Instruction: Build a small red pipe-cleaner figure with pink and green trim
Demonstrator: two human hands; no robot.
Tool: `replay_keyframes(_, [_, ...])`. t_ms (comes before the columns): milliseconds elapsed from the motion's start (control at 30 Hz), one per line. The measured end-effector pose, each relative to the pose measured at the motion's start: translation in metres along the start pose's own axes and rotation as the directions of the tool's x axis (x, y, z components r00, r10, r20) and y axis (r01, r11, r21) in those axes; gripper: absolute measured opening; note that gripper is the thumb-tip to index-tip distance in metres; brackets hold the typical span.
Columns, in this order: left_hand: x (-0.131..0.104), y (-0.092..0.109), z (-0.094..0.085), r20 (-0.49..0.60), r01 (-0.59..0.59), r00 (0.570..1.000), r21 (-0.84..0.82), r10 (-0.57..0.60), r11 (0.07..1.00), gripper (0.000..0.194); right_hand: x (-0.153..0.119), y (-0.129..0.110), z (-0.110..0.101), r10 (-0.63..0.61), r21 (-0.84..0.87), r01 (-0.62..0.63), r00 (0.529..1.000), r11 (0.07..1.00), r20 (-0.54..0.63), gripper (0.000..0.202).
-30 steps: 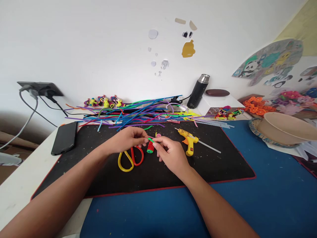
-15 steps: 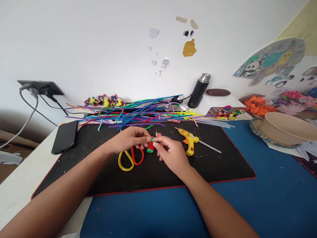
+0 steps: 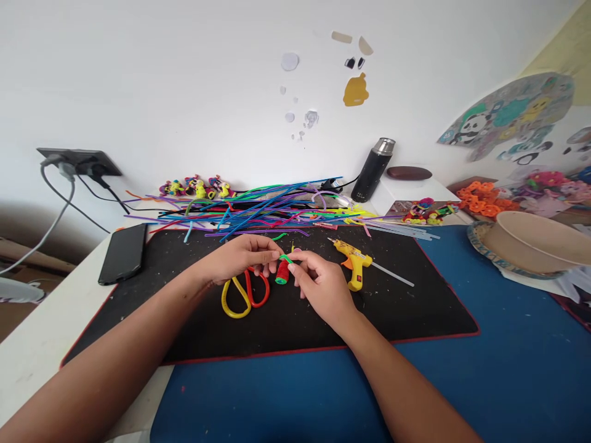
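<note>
Head view: thin, bent green strip [image 3: 287,258] in both hands' [image 3: 249,257] [image 3: 323,284] pinch grip

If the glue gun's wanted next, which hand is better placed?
Right, I'd judge: the glue gun lies beside the right hand, while the left hand is farther off, near the scissors. Both hands pinch the green strip, so the right would first need to let go.

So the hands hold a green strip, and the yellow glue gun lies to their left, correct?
Not quite: the head view shows the yellow glue gun lying to their right. The left hand and right hand do hold the green strip.
</note>
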State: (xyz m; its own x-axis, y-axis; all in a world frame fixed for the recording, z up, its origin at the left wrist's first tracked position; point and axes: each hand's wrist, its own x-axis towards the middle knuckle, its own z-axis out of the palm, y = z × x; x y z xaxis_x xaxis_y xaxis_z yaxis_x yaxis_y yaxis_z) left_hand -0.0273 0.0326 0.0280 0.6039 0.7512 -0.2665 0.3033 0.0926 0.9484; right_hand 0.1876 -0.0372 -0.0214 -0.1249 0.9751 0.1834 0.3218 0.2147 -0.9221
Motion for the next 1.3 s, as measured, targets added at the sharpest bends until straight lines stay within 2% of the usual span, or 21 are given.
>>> replay_keyframes(333, [0.0,0.0,-0.002,-0.009,0.022,1.0,0.008,-0.022,1.0,0.035,0.0,-0.003,0.0,-0.017,-0.015,0.017,1.0,1.0,0.005,0.022])
replay_keyframes(600, [-0.004,0.007,0.003,-0.092,-0.062,0.992,0.26,0.089,0.964,0.031,0.0,-0.002,0.0,-0.01,-0.038,0.011,1.0,0.999,0.008,0.024])
replay_keyframes(700, [-0.004,0.007,0.006,-0.118,-0.083,0.985,0.307,0.125,0.948,0.03,0.0,-0.004,0.0,-0.016,-0.033,0.016,1.0,0.999,0.013,0.026])
replay_keyframes(1300, [0.0,-0.004,0.012,-0.191,-0.15,0.96,0.264,0.204,0.953,0.021,0.0,-0.001,0.001,-0.006,-0.019,0.006,1.0,1.0,0.023,0.03])
